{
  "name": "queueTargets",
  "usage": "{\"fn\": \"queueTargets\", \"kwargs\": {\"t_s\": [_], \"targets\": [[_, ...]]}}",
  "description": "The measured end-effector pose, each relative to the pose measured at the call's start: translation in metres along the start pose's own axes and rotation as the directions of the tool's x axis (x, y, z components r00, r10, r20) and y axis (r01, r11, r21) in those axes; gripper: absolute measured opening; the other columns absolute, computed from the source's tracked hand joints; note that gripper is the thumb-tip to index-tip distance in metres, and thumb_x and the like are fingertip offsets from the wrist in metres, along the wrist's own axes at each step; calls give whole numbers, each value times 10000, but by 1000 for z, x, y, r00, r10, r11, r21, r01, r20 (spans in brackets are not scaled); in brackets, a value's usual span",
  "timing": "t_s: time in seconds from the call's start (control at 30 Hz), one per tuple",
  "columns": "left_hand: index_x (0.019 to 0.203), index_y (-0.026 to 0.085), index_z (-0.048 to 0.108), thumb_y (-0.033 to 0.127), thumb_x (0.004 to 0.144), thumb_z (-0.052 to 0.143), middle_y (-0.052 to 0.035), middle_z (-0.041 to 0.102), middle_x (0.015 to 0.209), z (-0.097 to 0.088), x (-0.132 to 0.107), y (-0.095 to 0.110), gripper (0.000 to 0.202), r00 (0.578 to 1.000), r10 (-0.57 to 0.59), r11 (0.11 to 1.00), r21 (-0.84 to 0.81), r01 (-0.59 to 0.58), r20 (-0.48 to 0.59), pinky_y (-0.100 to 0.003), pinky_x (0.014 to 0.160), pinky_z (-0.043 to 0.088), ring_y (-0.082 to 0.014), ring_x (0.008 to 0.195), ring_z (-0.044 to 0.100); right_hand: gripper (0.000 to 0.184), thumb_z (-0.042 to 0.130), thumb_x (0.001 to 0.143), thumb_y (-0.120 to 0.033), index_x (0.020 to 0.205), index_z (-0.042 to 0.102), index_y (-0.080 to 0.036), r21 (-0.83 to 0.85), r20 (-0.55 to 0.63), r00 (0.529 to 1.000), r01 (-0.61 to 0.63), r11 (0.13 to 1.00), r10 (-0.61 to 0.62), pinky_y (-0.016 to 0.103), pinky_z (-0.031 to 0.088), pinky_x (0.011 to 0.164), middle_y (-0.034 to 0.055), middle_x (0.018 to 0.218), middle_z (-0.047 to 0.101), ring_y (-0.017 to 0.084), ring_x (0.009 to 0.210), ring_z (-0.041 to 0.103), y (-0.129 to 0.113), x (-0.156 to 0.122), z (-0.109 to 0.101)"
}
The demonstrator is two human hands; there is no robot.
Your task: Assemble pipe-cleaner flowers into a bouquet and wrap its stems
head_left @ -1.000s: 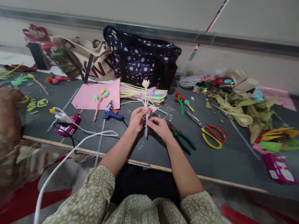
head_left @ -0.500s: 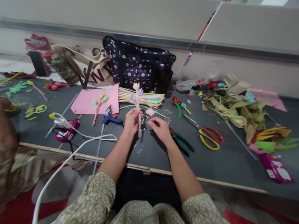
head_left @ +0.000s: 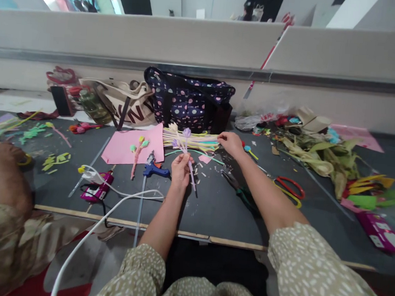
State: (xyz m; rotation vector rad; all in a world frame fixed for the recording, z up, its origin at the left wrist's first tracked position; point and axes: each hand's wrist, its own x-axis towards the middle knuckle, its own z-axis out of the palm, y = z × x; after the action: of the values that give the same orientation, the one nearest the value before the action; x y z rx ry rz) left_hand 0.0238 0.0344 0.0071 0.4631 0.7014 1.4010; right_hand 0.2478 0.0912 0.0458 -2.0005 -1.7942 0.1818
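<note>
My left hand (head_left: 181, 170) is closed round the lilac stem of a pipe-cleaner flower bunch (head_left: 187, 133), with cream and purple blooms above the fingers and the stem slanting down below them. A bundle of pastel pipe cleaners (head_left: 194, 140) lies behind it. At the bundle's right end, my right hand (head_left: 232, 144) has its fingertips pinched on the pipe cleaners; how many are between them is hidden. Green-handled pliers (head_left: 237, 187) lie under my right forearm, which also covers part of the scissors (head_left: 291, 188) with red and yellow handles.
A blue glue gun (head_left: 155, 170) and pink paper (head_left: 116, 147) with a finished flower lie left. A white cable (head_left: 109, 202) crosses the table's front edge. A co-worker's hand (head_left: 7, 157) works at far left. Bags (head_left: 187, 102) stand behind; dried husks (head_left: 328, 161) lie right.
My right hand has moved forward and right from beside the flowers to the pipe-cleaner bundle. The left hand still holds the flowers, their stem now more slanted. The view has tilted up.
</note>
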Motion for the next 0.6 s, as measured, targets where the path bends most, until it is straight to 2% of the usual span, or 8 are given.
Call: {"fn": "queueTargets", "kwargs": {"t_s": [0.07, 0.17, 0.3, 0.47, 0.6], "targets": [[730, 149, 635, 323, 496, 896, 40, 643, 580, 0, 0, 0, 391, 1000, -12, 1000, 4, 12, -1, -161, 509, 434, -60, 508, 598, 256, 555, 826, -222, 981, 758, -193, -68, 24, 1000, 13, 998, -11, 315, 462, 748, 109, 1020, 721, 245, 909, 640, -2, 13, 8], [733, 152, 624, 340, 499, 893, 41, 642, 589, 1, 0, 0, 403, 999, -30, 999, 20, 31, -11, -164, 502, 426, -62, 511, 598, 221, 579, 819, -222, 926, 771, -193, -162, 83, 996, 48, 986, -35, 316, 456, 741, 127, 1026, 707, 262, 926, 637, -3, 23, 16], [736, 153, 610, 355, 479, 900, 41, 643, 603, 2, -2, 1, 437, 998, -55, 998, 30, 56, -21, -164, 498, 418, -63, 515, 600, 218, 565, 841, -237, 915, 762, -179, -248, 139, 988, 103, 963, -70, 318, 446, 746, 150, 1041, 697, 279, 959, 627, -1, 28, 15], [731, 156, 618, 348, 491, 896, 48, 633, 590, 2, -1, 2, 414, 998, -54, 998, 17, 54, -17, -168, 528, 435, -58, 517, 594, 279, 475, 906, -231, 1044, 711, -173, -281, 172, 980, 147, 949, -101, 302, 430, 734, 151, 1049, 704, 260, 948, 630, 5, 29, 7], [736, 155, 628, 332, 500, 894, 45, 639, 590, 0, 0, 1, 397, 999, -44, 999, -14, 43, -9, -164, 525, 426, -58, 525, 598, 258, 515, 903, -266, 1085, 683, -192, -258, 190, 975, 166, 952, -118, 286, 414, 710, 121, 1036, 715, 243, 917, 637, 10, 25, 8]]}}
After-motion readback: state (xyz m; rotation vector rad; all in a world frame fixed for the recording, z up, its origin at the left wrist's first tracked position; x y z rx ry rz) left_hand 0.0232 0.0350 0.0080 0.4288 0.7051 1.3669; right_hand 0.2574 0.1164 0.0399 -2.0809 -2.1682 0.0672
